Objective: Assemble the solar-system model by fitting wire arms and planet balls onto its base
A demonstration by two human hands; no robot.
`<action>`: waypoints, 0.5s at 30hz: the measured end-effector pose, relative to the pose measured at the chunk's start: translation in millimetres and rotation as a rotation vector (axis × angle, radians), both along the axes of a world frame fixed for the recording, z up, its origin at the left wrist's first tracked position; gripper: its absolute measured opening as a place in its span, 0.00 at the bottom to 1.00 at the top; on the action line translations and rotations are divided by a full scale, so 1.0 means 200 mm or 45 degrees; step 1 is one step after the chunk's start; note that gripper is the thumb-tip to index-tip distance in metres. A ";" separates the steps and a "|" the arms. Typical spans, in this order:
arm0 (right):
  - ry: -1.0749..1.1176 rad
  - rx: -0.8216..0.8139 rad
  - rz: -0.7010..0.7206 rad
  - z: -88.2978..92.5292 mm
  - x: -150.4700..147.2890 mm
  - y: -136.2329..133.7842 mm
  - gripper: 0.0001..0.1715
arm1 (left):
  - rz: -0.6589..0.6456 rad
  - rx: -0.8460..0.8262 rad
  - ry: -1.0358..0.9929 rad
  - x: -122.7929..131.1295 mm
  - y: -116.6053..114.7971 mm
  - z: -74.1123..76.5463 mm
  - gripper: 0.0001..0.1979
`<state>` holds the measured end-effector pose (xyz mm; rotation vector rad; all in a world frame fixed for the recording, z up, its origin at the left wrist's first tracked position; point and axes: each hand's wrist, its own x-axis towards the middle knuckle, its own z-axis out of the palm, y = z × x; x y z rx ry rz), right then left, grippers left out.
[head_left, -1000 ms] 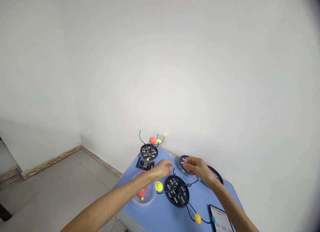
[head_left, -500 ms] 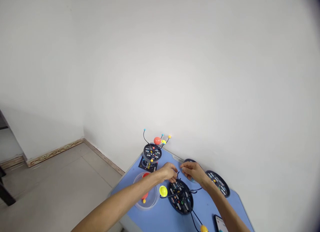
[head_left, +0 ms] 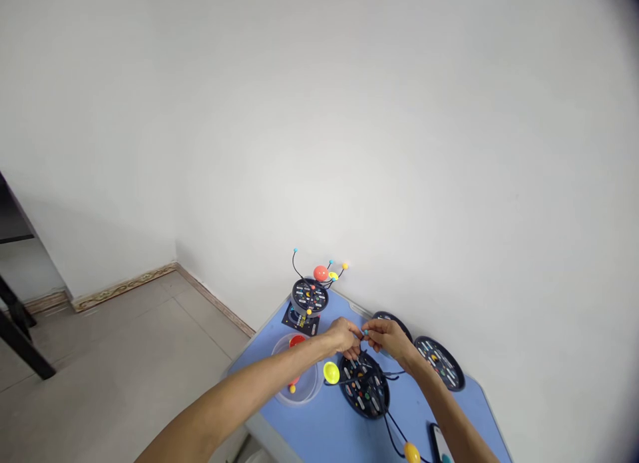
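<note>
While the two hands meet just above the black disc (head_left: 363,402) in the lower middle of the frame, the work asks for more precision than force. The right hand (head_left: 392,339) has its thumb and forefinger narrow, pinching a small blue ball (head_left: 366,332). The left hand (head_left: 344,337) is also narrow, and its fingertips appear to pinch the upper end of a black rod (head_left: 362,347) which rises from the disc; the exact contact is partly hidden by the fingers.

In my judgement, the step in hand is joining the ball to the rod. For doing it well, the left fingers should grip close below the tip, because a thin rod will probably bend if it is held low. The ball should be brought in line with the tip and pressed straight, perhaps with a slight twist; a slanted push may let it slip away.

It is wise also to hold the wrists clear of the other rods, which spread out to the yellow ringed ball (head_left: 331,372), left of the disc, and to the orange ball (head_left: 412,452) near the bottom edge. A knock there could turn the disc.
</note>
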<state>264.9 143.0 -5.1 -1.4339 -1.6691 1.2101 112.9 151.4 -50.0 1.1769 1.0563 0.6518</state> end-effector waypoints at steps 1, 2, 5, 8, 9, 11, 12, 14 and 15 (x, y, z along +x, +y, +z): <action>0.000 -0.004 0.000 0.00 0.00 0.00 0.12 | 0.003 0.004 -0.003 0.00 0.00 0.00 0.05; 0.000 -0.006 0.001 0.00 0.00 0.00 0.12 | 0.005 0.007 -0.004 0.00 0.00 0.00 0.04; -0.007 -0.008 0.008 0.00 0.00 -0.01 0.12 | 0.004 0.014 -0.002 0.00 0.00 0.00 0.03; -0.015 0.002 0.016 -0.01 0.00 -0.02 0.12 | 0.012 0.028 -0.004 0.01 0.00 -0.01 0.03; -0.019 0.009 0.018 -0.01 0.00 -0.02 0.12 | 0.014 0.034 -0.009 0.01 0.00 -0.01 0.05; -0.032 0.027 0.024 -0.01 0.00 -0.03 0.12 | 0.018 0.045 -0.019 0.01 0.00 -0.01 0.09; -0.042 0.039 0.027 -0.01 0.00 -0.03 0.12 | 0.020 0.049 -0.022 0.01 0.00 -0.01 0.11; -0.073 0.067 0.034 -0.01 0.00 -0.03 0.12 | 0.024 0.051 -0.025 0.01 0.00 -0.01 0.14; -0.094 0.083 0.039 -0.01 0.00 -0.03 0.12 | 0.025 0.052 -0.026 0.02 0.00 -0.01 0.14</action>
